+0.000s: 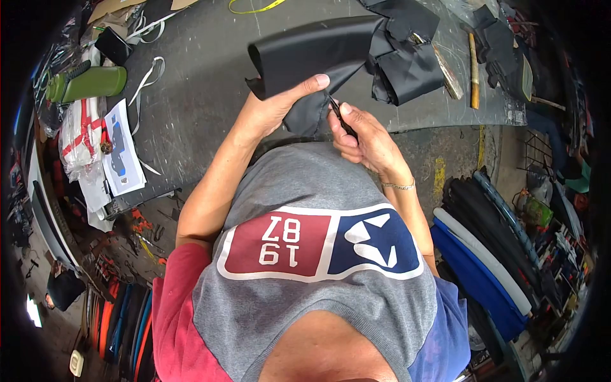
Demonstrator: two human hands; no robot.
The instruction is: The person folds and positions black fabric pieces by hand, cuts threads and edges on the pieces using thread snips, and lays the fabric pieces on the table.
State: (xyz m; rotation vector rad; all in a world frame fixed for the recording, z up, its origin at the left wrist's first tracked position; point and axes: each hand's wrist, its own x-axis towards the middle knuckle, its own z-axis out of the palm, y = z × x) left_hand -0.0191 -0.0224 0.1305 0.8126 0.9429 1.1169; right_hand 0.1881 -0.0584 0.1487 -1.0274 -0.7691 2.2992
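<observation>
Black fabric (312, 54) lies folded over the dark work table, its near edge raised at the table's front. My left hand (277, 105) grips that edge, with the thumb on top and the fingers hidden beneath the cloth. In my right hand (363, 137) is a small dark tool (342, 117), its tip touching or close to the fabric just right of my left thumb. The tool's exact kind is hard to make out. More crumpled black fabric (407, 70) rests to the right of the piece I hold.
A green bottle (95, 83), a dark phone (113, 46) and a printed sheet (123, 153) are at the left of the table (197, 83). A wooden stick (474, 70) and a yellow tape (258, 7) also lie on it. Fabric rolls (484, 267) stand at the lower right.
</observation>
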